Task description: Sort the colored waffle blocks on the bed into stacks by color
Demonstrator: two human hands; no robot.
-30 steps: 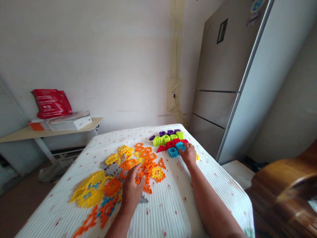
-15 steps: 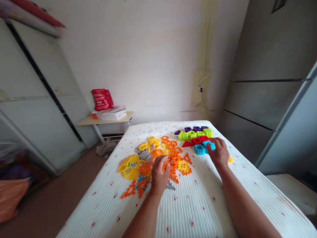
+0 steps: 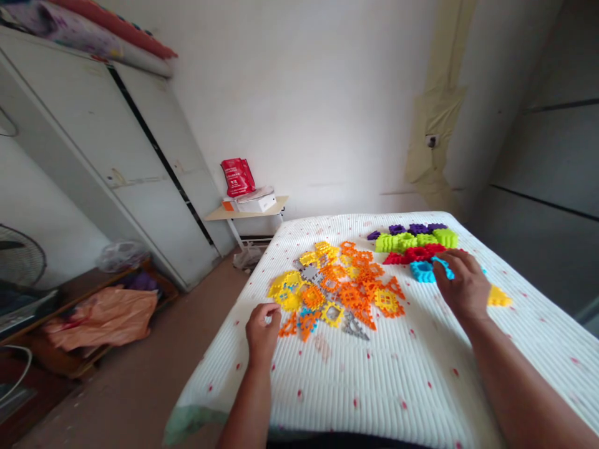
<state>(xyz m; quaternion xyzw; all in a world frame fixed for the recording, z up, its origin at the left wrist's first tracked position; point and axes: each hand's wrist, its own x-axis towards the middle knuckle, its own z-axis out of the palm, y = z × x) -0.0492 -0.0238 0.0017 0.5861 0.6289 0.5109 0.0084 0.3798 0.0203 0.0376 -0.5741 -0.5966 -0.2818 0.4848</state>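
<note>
"Left hand (image 3: 262, 330) has moved from over the pile of orange, yellow and grey toothed pieces (image 3: 333, 279) to its near-left edge?"
"Yes, loosely curled, nothing visible in it. Right hand (image 3: 463, 284) bends its fingers at the ring-like blue pieces (image 3: 422, 271); whether it grips, I can't tell."
"Around that hand?"
"Red pieces (image 3: 416, 253) just beyond, ribbed white cover (image 3: 337, 386) beneath."
"Containers?"
"Far beyond the left hand, a red bag (image 3: 238, 178), contents hidden, white print unreadable."
</note>
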